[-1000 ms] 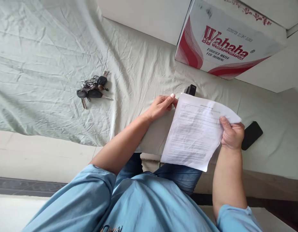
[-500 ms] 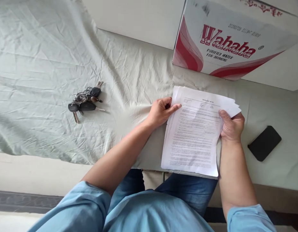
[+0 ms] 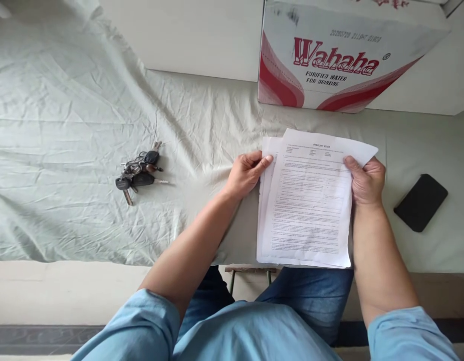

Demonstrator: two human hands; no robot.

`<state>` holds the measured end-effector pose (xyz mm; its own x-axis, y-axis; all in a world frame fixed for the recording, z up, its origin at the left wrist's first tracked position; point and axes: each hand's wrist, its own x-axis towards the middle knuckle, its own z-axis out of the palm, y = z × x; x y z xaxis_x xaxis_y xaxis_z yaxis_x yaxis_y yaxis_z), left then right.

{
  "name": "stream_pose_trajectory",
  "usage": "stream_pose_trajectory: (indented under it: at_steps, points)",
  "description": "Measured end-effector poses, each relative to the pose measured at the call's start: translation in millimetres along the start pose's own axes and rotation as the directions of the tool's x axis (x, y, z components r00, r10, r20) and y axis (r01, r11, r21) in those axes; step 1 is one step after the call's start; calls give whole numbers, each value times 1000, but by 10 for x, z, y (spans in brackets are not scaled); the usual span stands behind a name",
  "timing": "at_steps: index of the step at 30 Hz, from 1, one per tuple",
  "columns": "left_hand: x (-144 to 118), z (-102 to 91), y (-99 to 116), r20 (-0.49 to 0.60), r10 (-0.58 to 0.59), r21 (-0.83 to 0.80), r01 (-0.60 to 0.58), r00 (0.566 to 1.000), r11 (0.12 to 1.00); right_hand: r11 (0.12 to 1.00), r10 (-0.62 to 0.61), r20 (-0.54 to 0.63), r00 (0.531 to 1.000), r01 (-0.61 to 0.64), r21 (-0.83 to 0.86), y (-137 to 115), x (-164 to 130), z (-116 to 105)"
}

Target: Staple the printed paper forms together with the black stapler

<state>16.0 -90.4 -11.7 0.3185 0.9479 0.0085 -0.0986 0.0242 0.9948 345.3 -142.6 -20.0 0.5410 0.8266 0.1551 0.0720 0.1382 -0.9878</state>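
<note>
While both hands steady a loose sheaf of printed sheets (image 3: 307, 200) at the near edge of the cloth-covered table (image 3: 85, 150), the grip is light on each side: the left hand (image 3: 247, 173) curls its fingers at the upper left margin, thumb tip laid on the top page, and the right hand (image 3: 367, 180) closes over the upper right edge with its thumb on the paper. The pages are not squared (a lower sheet shows past the top one along the left and upper edges), so the likeliest fault is judged to be a sheet slipping free, since nothing binds them and the bottom edge of the stack lies at the table's lip above the person's knees. A bunch of keys (image 3: 140, 170) lies well apart to the left, a dark phone (image 3: 420, 202) near the right hand, and a water carton (image 3: 329, 60) stands beyond the papers; none touches the sheets.
</note>
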Motion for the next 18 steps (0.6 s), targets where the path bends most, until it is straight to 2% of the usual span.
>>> stream_pose_trajectory:
  at_steps: [3, 7, 14, 18]
  points:
    - [5, 7, 5, -36, 30, 81, -27, 999, 996, 999, -44, -27, 999, 43, -33, -54, 5, -17]
    - [16, 32, 12, -37, 54, 34, -53, 998, 998, 996, -82, -48, 995, 81, -33, -89, 12, -19]
    - [32, 36, 13, -15, 6, -19, -6, 1000, 1000, 1000, 0, -26, 1000, -1, -22, -57, 24, -8]
    - [37, 22, 8, -23, -5, -5, 5, 1000, 1000, 1000, 8, -59, 998, -7, 8, -65, 19, 15]
